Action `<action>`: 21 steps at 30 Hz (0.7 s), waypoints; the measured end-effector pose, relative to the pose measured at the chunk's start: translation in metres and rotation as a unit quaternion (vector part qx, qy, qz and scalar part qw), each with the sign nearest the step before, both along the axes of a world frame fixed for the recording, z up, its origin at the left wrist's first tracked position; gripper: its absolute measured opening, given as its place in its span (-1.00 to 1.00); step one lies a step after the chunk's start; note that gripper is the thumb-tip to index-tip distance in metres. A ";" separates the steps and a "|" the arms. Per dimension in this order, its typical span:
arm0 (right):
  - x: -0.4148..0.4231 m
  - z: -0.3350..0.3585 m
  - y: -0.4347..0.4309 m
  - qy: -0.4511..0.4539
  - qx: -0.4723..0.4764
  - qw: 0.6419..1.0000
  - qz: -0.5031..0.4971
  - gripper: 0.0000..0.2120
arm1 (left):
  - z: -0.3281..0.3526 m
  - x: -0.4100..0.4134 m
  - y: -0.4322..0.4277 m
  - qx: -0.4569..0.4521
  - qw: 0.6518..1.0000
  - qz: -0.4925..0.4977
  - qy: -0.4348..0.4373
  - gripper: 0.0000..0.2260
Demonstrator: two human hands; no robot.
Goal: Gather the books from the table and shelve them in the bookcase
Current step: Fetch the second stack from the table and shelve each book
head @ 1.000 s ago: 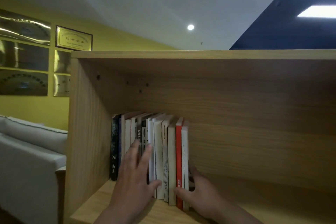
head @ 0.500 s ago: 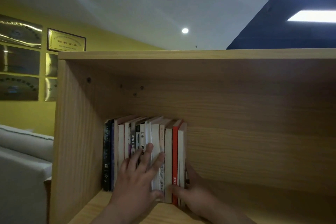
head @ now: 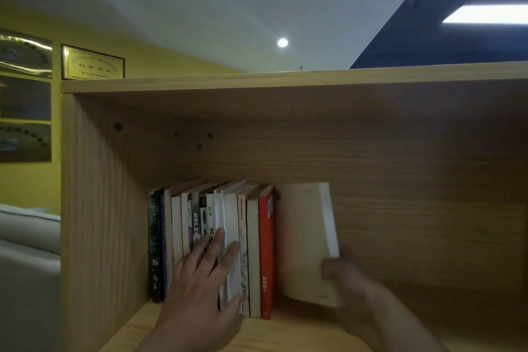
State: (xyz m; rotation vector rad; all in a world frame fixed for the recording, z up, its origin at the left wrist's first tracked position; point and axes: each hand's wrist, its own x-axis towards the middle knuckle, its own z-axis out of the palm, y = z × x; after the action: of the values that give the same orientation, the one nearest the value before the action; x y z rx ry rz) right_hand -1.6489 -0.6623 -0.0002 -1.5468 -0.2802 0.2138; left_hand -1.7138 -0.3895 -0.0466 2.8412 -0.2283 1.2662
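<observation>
Lower centre, the left hand (head: 200, 291) lays spread fingers on the shelved books (head: 254, 237). Beside them, the right hand (head: 344, 274) clamps its fingers on a tilted cream book (head: 303, 237).

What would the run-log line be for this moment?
left hand: presses on book row | right hand: grips cream book beside red book | place: bookcase shelf

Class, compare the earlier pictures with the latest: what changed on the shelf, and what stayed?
The right hand now grips the cream book, which stood upright beside the red book, and has swung it out rightwards, cover facing the camera. The left hand stays pressed flat on the spines; the other books stand as before.
</observation>
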 end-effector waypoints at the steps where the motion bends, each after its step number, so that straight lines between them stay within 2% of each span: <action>1: 0.005 0.004 -0.010 0.012 0.044 0.999 0.007 -0.38 | 0.000 -0.001 -0.001 -0.015 1.000 -0.011 -0.012 -0.17; 4: 0.013 0.007 -0.031 0.049 0.116 0.991 0.043 -0.20 | 0.007 -0.014 -0.014 -0.113 0.993 -0.044 -0.014 -0.42; 7: 0.018 -0.004 -0.030 0.079 0.148 0.984 0.065 -0.15 | 0.029 -0.036 -0.053 -0.201 0.974 -0.082 0.063 -0.61; 9: 0.019 -0.011 -0.024 0.093 0.164 0.979 0.077 -0.14 | 0.039 -0.039 -0.080 -0.280 0.950 -0.094 0.104 -0.65; 11: 0.022 -0.014 -0.022 0.103 0.174 0.976 0.081 -0.11 | 0.045 -0.035 -0.098 -0.388 0.907 -0.102 0.131 -0.67; 13: 0.018 -0.012 -0.020 0.112 0.163 0.977 0.076 -0.19 | 0.051 -0.030 -0.106 -0.451 0.875 -0.111 0.140 -0.79; 15: 0.016 -0.012 -0.017 0.113 0.150 0.981 0.054 -0.42 | 0.051 -0.027 -0.108 -0.463 0.870 -0.110 0.128 -0.80; 17: 0.013 -0.011 -0.010 0.095 0.152 0.983 0.042 -0.50 | 0.052 -0.027 -0.108 -0.472 0.868 -0.106 0.108 -0.80; 21: 0.007 0.005 -0.012 -0.026 0.145 0.989 0.017 -0.57 | 0.060 -0.029 -0.110 -0.476 0.873 -0.079 0.073 -0.73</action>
State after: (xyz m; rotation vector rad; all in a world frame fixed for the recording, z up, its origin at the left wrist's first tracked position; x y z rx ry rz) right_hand -1.6420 -0.6740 0.0045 -1.2615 -0.3618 0.1524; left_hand -1.7432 -0.4995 0.0130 1.9839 0.1415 0.7836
